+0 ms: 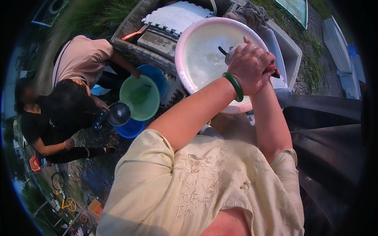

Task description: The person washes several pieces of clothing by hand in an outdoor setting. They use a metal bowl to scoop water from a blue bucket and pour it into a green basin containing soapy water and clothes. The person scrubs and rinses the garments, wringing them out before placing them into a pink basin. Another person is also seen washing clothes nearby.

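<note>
Before me is a round pink basin (180, 56) of cloudy water. My left hand (247, 66), with a green bangle at its wrist, presses over a wet, sudsy bundle (231, 55), apparently cloth, above the basin's right side. A dark strip sticks out of the bundle on the left; a red and black part (273, 70) shows at the right. My right hand (265, 78) meets the left from below and is mostly hidden. Both hands are closed together around the bundle.
Behind the basin, a weathered trough (125, 28) holds a white foam mat (177, 16) and an orange-handled tool (134, 33). At left, a person (79, 59) bends with a green basin (140, 100) and a dark bowl (119, 113); another person (35, 124) is beyond. Dark panels (324, 132) lie right.
</note>
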A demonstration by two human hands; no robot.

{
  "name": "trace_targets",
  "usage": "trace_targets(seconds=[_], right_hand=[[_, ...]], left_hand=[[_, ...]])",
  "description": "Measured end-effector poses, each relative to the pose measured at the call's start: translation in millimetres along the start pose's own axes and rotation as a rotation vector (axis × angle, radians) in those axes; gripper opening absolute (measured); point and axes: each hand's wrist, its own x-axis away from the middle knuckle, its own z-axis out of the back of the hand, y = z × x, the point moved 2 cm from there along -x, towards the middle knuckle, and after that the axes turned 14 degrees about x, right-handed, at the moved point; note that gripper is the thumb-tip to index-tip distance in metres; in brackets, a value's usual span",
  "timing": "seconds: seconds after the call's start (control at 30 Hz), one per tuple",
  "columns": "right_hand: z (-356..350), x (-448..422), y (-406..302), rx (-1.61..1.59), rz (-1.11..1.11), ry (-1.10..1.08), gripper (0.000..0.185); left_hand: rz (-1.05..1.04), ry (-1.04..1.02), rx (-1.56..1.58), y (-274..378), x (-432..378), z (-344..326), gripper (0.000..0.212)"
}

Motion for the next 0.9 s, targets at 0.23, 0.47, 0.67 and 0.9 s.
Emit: trace_targets(seconds=[0.23, 0.47, 0.67, 0.9], right_hand=[[-8, 13, 11, 0.149, -0.127, 0.203, 0.035], [17, 50, -35, 0.459, -0.085, 0.461, 0.032], [44, 57, -53, 0.754, -0.089, 0.512, 0.041], [53, 54, -33, 0.778, -0.231, 0.529, 0.042]], left_hand=[[0.391, -0.011, -0.076, -43, -25, 3, 0.032], [0.567, -0.384, -0.632, -105, -11, 44, 0.037], [0.637, -0.948, -0.749, -65, 22, 4, 0.074], [0.72, -1.157, -0.71, -69, 18, -12, 0.079]])
